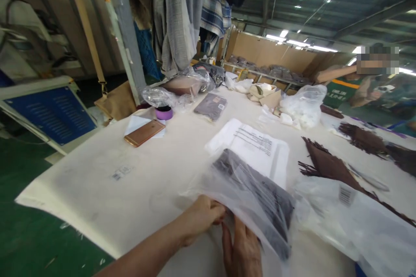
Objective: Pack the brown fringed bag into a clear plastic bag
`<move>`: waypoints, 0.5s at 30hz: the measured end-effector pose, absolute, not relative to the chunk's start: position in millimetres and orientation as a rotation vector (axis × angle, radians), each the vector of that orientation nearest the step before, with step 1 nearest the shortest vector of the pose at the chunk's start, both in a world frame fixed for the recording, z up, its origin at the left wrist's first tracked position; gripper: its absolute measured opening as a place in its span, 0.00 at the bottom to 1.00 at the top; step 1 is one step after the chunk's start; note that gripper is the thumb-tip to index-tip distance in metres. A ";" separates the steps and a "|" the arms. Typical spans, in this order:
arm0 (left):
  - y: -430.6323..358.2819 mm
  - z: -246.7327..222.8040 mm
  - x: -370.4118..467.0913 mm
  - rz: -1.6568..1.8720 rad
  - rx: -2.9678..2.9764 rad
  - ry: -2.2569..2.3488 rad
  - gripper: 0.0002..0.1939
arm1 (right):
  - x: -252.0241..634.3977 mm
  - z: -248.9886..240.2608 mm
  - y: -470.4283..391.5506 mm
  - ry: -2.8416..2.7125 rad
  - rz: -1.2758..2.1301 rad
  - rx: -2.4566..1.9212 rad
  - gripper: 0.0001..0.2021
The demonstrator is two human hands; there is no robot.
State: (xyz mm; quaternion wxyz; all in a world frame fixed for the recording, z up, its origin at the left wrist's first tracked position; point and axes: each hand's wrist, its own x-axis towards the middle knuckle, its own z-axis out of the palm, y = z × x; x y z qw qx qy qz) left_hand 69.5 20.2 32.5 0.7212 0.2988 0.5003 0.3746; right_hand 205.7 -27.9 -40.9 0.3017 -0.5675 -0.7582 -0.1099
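My left hand (200, 216) pinches the near edge of a clear plastic bag (247, 190) that holds a folded dark grey garment (260, 197). My right hand (242, 249) lies flat under the same bag, fingers pointing away from me, partly hidden by the plastic. The bag rests on a white table (130, 181), over a printed white bag (256, 145). Just right of it lie more clear bags (354, 216) with a barcode label.
A gold phone (144, 133), a purple tape roll (164, 113) and a packed grey garment (211, 106) lie farther back. Brown fringed cloths (328, 166) spread on the right. Clothes hang above the far edge. Another person's arm (334, 73) is at the far right.
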 end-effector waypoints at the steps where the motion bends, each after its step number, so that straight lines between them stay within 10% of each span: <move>1: 18.6 31.0 57.7 0.829 0.771 1.175 0.03 | 205.7 -37.7 -20.4 -2.075 -0.337 -1.479 0.24; 15: 13.3 -27.1 21.8 0.751 1.764 1.613 0.19 | 166.8 -23.2 7.7 -2.248 -0.258 -1.333 0.15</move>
